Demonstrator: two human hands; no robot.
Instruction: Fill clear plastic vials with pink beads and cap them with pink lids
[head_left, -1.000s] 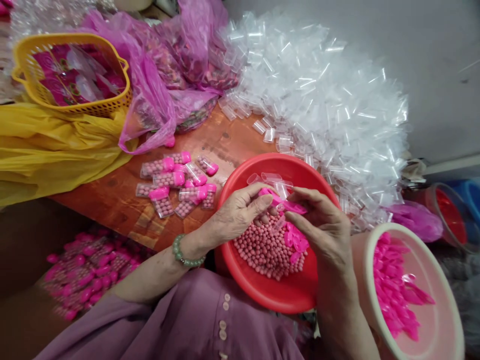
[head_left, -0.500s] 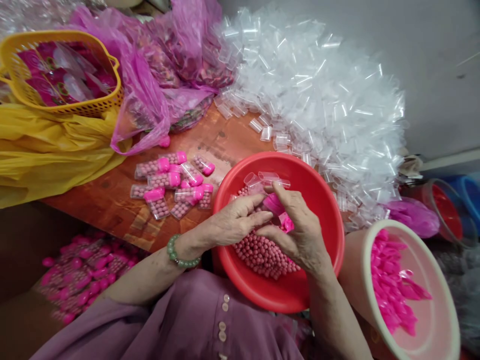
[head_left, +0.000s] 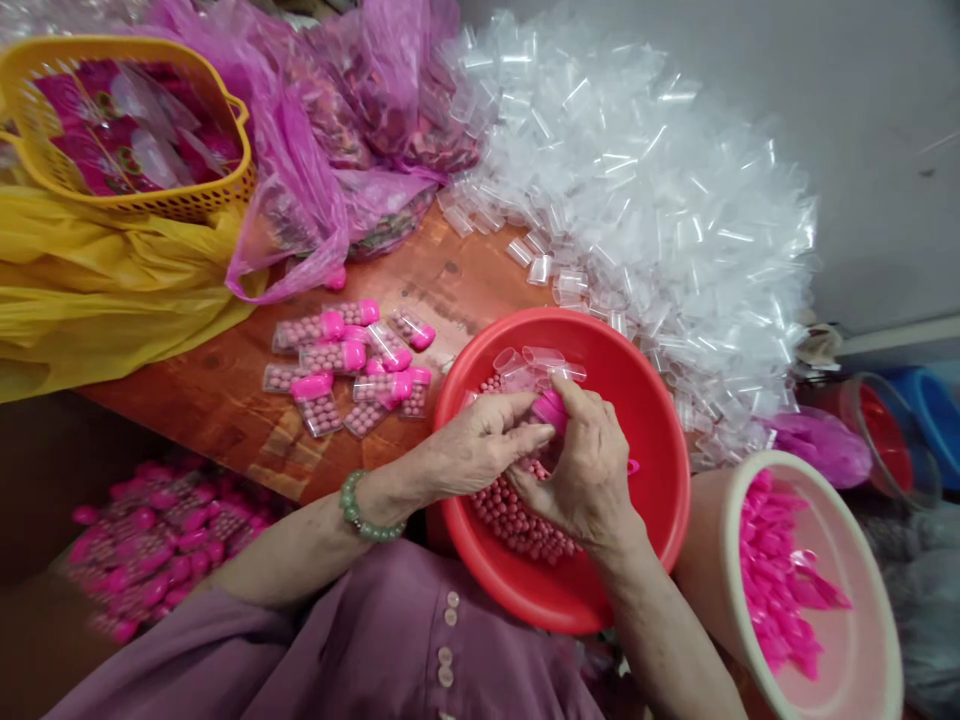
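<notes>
Over the red basin [head_left: 559, 625], my left hand [head_left: 480, 445] and my right hand [head_left: 589, 465] meet around a small bottle with a bright pink cap [head_left: 551, 408]. My left thumb and fingers pinch it, and my right index finger presses along the cap. The bottle's body is mostly hidden by my hands. Beneath them lies a heap of pink round beads [head_left: 517, 515], and a few clear plastic tubes [head_left: 544, 358] rest at the basin's far side. A bit of pink plastic [head_left: 633, 466] shows beside my right hand.
Filled, pink-capped bottles [head_left: 322, 355] lie on the orange table [head_left: 232, 420], with more in a pile [head_left: 165, 540] below left. A large heap of clear tubes [head_left: 637, 190] covers the back right. A cream bucket [head_left: 885, 640] holds pink caps. A yellow basket [head_left: 187, 205] stands back left.
My hands have drawn closer together around the pink cap, and my right fingers have curled in. The loose pink pieces near my right palm have mostly gone from view.
</notes>
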